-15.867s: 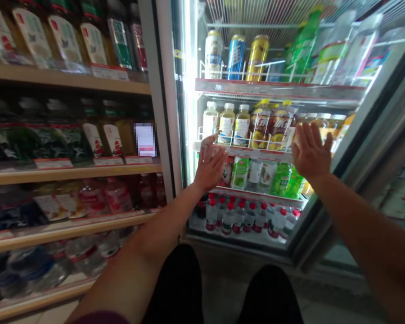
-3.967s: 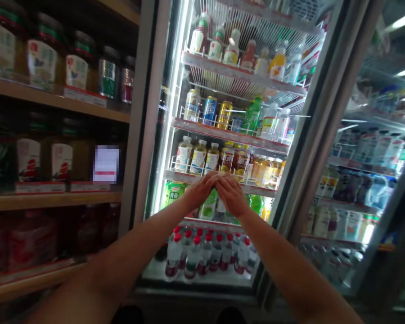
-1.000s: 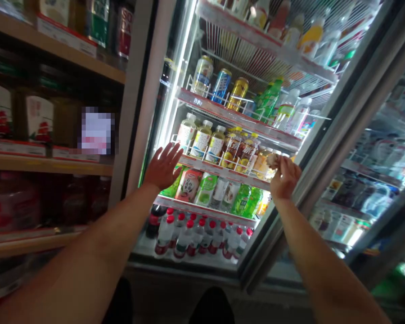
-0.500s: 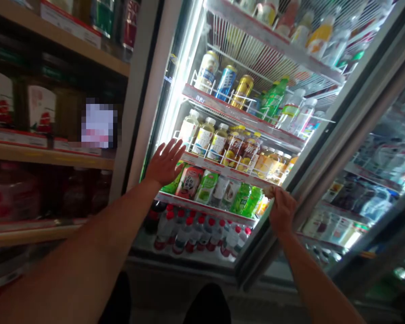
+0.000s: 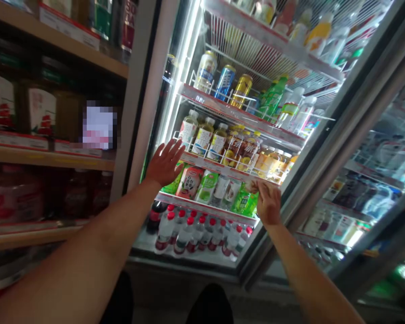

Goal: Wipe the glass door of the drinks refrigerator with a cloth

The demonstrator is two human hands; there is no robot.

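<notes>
I face an open drinks fridge. My left hand is open with its fingers spread, at the left end of the middle shelf's front strip, just below the pale yellow bottles. My right hand is closed in a pinch at the right part of the same strip, with a small pale thing showing at its fingertips. It is in front of the green bottles on the shelf below. Brown tea bottles stand on the shelf between my hands.
Cans stand on the shelf above, and red-capped water bottles fill the bottom. The fridge's glass door stands open on the right, with a second cooler behind it. Wooden shelves of bottles run along the left. My knees show at the bottom.
My right hand has come down from the amber bottles on the right and moved left along the shelf's front strip. My left hand has barely moved.
</notes>
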